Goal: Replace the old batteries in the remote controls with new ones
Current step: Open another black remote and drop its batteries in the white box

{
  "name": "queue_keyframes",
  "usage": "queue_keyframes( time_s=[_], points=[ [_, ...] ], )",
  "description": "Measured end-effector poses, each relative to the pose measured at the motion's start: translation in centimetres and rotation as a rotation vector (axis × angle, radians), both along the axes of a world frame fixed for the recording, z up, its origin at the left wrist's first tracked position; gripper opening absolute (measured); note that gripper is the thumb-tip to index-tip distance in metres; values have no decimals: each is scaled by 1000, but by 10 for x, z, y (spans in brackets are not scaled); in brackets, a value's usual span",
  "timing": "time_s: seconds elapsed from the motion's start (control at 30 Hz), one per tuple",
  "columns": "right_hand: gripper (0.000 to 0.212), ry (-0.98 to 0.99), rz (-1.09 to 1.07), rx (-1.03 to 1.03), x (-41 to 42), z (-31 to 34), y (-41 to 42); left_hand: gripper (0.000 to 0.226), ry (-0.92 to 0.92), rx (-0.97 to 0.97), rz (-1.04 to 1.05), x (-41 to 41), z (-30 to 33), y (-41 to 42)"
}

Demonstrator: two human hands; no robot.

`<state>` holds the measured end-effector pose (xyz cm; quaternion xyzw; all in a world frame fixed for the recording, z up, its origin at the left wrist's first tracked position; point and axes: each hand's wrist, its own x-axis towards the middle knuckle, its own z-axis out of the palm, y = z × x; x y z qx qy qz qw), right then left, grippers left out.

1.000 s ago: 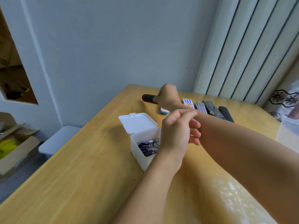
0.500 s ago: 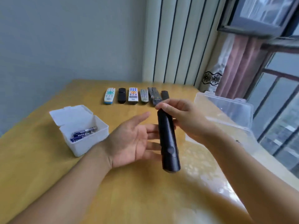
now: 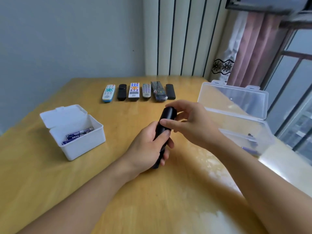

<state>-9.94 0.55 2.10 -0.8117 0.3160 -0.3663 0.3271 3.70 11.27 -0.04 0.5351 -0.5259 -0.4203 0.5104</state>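
The wooden table (image 3: 50, 174) is being taken up along its right edge by a clear lidded box (image 3: 236, 115), opened. A white box (image 3: 81, 142) is being kept near the left edge, with batteries (image 3: 79, 133) lying inside. Six remotes (image 3: 138, 91) are being lined up along the far edge. Over the table's middle a black remote (image 3: 166, 115) is being gripped by the left hand (image 3: 148, 149) around its lower half, while its upper end is being pinched by the right hand (image 3: 190, 122).
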Motion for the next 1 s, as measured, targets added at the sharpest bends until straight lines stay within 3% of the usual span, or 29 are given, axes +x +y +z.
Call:
queue_keyframes(
  time_s=[0.23,0.37,0.77,0.9,1.0],
  points=[
    [62,-72,24,80,4,2,-1,14,-70,9,-10,7,2,-2],
    [49,-110,-6,69,11,-1,-5,15,-51,18,-33,15,1,-5],
    [39,-56,-65,37,14,8,0,23,51,41,-65,21,4,-8],
    [31,87,-152,-146,13,7,8,22,110,119,-6,16,-2,-11],
    [20,-39,-149,-215,13,8,12,32,187,153,49,19,-3,-12]
  ],
)
